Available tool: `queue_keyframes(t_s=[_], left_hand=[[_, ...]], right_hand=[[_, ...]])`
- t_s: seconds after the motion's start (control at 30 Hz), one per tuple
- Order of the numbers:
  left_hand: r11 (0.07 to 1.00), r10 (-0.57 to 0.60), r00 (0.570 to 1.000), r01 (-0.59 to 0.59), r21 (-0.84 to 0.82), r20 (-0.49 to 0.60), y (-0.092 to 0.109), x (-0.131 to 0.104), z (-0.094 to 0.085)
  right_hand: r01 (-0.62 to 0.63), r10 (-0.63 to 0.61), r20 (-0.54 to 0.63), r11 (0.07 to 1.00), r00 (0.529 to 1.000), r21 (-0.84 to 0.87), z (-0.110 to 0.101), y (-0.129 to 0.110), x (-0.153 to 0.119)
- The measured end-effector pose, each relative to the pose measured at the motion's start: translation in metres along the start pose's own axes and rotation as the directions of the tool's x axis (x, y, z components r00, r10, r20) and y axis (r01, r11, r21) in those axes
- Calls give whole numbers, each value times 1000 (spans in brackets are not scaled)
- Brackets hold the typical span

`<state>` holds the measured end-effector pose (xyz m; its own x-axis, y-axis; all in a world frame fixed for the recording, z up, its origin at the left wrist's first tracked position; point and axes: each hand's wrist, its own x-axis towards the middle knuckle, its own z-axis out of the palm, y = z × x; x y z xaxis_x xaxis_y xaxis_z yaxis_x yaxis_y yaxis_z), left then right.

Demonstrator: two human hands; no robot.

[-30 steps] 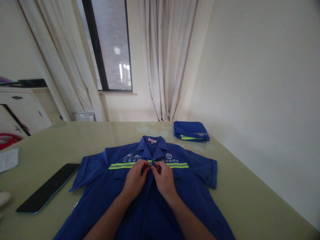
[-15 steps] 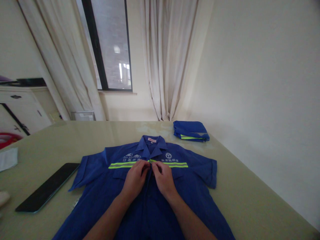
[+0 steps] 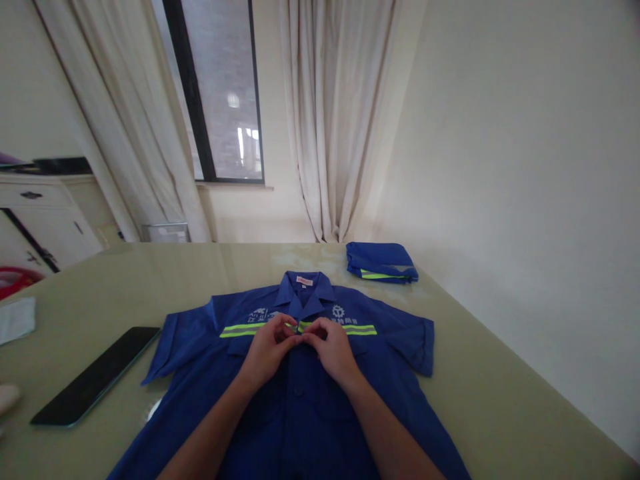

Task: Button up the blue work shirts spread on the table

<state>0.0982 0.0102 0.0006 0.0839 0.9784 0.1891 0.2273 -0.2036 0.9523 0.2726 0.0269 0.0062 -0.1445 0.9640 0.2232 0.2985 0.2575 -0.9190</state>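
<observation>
The left hand (image 3: 266, 350) and right hand (image 3: 334, 350) have brought their thumb tips together at the chest of the short-sleeved work shirt (image 3: 295, 413), spread on the table (image 3: 500, 400), collar toward its far edge; whether they grip cloth is unclear.

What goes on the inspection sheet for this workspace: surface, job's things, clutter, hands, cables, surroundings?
Surface: pale green tabletop, with whitish patches toward its far edge.
Job's things: blue short-sleeved shirt, spread front up, collar toward the far edge, yellow-green stripe across the chest.
Clutter: folded blue garment at far right; flat dark object and pale sheet at left.
Hands: left hand and right hand meet at the shirt's front opening, near the stripe; what the fingertips grip is too small to tell.
Cables: nothing seen.
Surroundings: window, light curtains, whitish cabinet, plain wall.
</observation>
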Motion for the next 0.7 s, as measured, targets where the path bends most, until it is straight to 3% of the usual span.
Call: queue_keyframes(t_s=[0.07, 0.17, 0.3, 0.4, 0.53, 0.7], left_hand=[[1000, 12, 1000, -12, -4, 17, 1, 1, -2], [975, 86, 996, -90, 205, 28, 5, -2, -2], [800, 216, 973, -224, 556, 81, 8, -12, 3], [727, 217, 973, -214, 653, 77, 7, -14, 5], [734, 185, 980, -187, 653, 73, 6, -12, 5], [700, 186, 982, -153, 697, 29, 3, -9, 5]], right_hand=[[-23, 22, 19, 998, 1000, 60, -2, 3, 3], [-96, 97, 0, 985, 995, 141, -1, 7, 6], [-261, 242, 117, 943, 963, 208, -1, 7, 8], [-299, 264, 184, 933, 947, 200, -3, 6, 7], [-230, 214, 140, 967, 967, 112, -2, 4, 2], [33, -36, -24, 993, 999, -113, -2, 1, -2]])
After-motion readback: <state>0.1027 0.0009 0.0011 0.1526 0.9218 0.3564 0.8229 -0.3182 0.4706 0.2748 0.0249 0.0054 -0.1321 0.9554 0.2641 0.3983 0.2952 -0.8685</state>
